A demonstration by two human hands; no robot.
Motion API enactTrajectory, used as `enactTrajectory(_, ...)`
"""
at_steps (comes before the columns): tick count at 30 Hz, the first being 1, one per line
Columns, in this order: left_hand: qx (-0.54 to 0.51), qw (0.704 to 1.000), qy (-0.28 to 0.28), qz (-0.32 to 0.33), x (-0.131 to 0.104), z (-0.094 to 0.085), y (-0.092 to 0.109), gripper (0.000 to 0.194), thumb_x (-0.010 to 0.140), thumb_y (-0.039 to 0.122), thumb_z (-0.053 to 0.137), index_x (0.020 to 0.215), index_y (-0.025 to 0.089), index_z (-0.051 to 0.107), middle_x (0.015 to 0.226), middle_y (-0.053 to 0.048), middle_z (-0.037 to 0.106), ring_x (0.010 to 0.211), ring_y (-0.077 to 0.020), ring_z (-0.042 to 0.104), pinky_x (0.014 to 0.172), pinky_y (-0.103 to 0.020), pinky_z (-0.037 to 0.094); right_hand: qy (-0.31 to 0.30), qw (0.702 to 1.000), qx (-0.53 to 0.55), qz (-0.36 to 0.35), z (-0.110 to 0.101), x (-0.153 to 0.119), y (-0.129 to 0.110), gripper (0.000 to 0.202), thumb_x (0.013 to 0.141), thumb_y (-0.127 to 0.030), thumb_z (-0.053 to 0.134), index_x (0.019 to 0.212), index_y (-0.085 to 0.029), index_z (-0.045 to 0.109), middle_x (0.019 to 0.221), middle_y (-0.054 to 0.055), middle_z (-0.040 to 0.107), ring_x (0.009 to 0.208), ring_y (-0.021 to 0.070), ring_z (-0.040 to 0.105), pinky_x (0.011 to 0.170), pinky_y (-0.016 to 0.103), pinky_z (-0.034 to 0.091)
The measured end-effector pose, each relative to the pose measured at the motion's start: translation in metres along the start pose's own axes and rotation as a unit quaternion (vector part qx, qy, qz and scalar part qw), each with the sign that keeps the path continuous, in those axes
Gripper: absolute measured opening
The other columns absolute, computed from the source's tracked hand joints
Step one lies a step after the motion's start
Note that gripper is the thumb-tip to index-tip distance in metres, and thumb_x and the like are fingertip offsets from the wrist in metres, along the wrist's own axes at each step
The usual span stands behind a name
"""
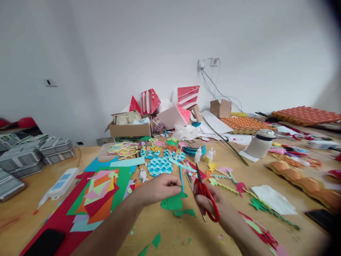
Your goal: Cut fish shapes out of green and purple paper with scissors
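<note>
Head view shows red scissors [204, 192] over a cluttered tabletop [151, 227], pale wall [133, 46] behind.

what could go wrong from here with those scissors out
The right hand holds the scissors near the left hand, so a slip might nick its fingers. The scissors point toward the upright glue bottles and could knock one over. The green scraps lie close to the green fish, so they might get mixed up.
</note>
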State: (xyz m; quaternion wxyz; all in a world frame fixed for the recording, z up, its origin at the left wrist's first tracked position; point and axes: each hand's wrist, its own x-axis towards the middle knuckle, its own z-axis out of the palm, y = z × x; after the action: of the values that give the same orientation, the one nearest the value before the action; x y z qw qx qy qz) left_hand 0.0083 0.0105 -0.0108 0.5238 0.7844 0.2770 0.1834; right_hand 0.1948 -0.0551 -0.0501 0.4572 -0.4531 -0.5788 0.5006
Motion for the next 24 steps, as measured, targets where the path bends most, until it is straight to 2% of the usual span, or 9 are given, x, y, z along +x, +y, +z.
enactTrajectory(3, 0.060, 0.998, 0.023, 0.004, 0.003, 0.006, -0.002, 0.011, 0.074, 0.020, 0.045, 0.064, 0.017, 0.048, 0.060, 0.006, 0.038, 0.058, -0.0089, 0.035, 0.052, -0.021, 0.026, 0.040, 0.999, 0.015, -0.003, 0.012, 0.009, -0.001, 0.035, 0.062, -0.046, 0.067, 0.074, -0.018, 0.050, 0.062, -0.004, 0.048, 0.049, 0.0090, 0.043, 0.043, 0.020, 0.035)
enactTrajectory(7, 0.070, 0.997, 0.033, -0.005, 0.006, 0.007, -0.006, 0.013, 0.074, 0.022, 0.047, 0.063, 0.016, 0.049, 0.059, 0.005, 0.039, 0.058, -0.0096, 0.036, 0.052, -0.021, 0.027, 0.053, 0.998, 0.021, 0.000, 0.025, 0.018, 0.001, 0.025, 0.060, -0.032, 0.067, 0.071, -0.019, 0.049, 0.055, -0.007, 0.046, 0.046, 0.0086, 0.042, 0.041, 0.019, 0.035)
enactTrajectory(13, -0.069, 0.993, 0.099, -0.020, -0.002, 0.002, -0.019, 0.035, 0.084, 0.043, 0.035, 0.082, 0.015, 0.055, 0.075, 0.000, 0.049, 0.069, -0.0118, 0.044, 0.063, -0.022, 0.034, 0.116, 0.993, 0.033, -0.007, 0.027, 0.017, 0.007, 0.022, 0.065, -0.030, 0.064, 0.073, -0.020, 0.046, 0.058, -0.007, 0.047, 0.047, 0.0088, 0.043, 0.046, 0.021, 0.038)
enactTrajectory(15, -0.062, 0.993, 0.092, -0.033, -0.003, 0.005, -0.024, 0.032, 0.082, 0.043, 0.039, 0.082, 0.015, 0.055, 0.073, 0.001, 0.047, 0.067, -0.0110, 0.042, 0.061, -0.021, 0.034, 0.133, 0.991, 0.034, -0.007, 0.027, 0.017, 0.010, 0.023, 0.065, -0.032, 0.064, 0.074, -0.020, 0.047, 0.058, -0.006, 0.048, 0.047, 0.0093, 0.044, 0.046, 0.021, 0.038)
enactTrajectory(19, 0.002, 0.997, 0.069, -0.043, -0.001, 0.011, -0.033, 0.014, 0.072, 0.028, 0.053, 0.069, 0.015, 0.051, 0.061, 0.005, 0.039, 0.058, -0.0089, 0.037, 0.053, -0.020, 0.029, 0.163, 0.986, 0.034, -0.005, 0.027, 0.018, 0.018, 0.026, 0.064, -0.036, 0.064, 0.074, -0.020, 0.046, 0.057, -0.007, 0.047, 0.045, 0.0094, 0.043, 0.044, 0.021, 0.036)
enactTrajectory(21, 0.027, 0.996, 0.074, -0.052, 0.000, 0.002, -0.037, 0.011, 0.071, 0.023, 0.052, 0.064, 0.015, 0.050, 0.058, 0.006, 0.038, 0.056, -0.0083, 0.036, 0.051, -0.020, 0.028, 0.173, 0.984, 0.032, -0.004, 0.025, 0.017, 0.023, 0.026, 0.065, -0.038, 0.063, 0.075, -0.021, 0.046, 0.057, -0.007, 0.046, 0.045, 0.0091, 0.043, 0.043, 0.021, 0.036)
enactTrajectory(24, 0.085, 0.987, 0.119, -0.067, -0.003, -0.029, -0.042, 0.011, 0.071, 0.022, 0.051, 0.063, 0.015, 0.048, 0.058, 0.007, 0.037, 0.056, -0.0084, 0.037, 0.052, -0.020, 0.030, 0.172, 0.985, 0.022, 0.000, 0.017, 0.014, 0.035, 0.027, 0.063, -0.039, 0.065, 0.071, -0.020, 0.046, 0.053, -0.007, 0.046, 0.043, 0.0091, 0.042, 0.041, 0.021, 0.037)
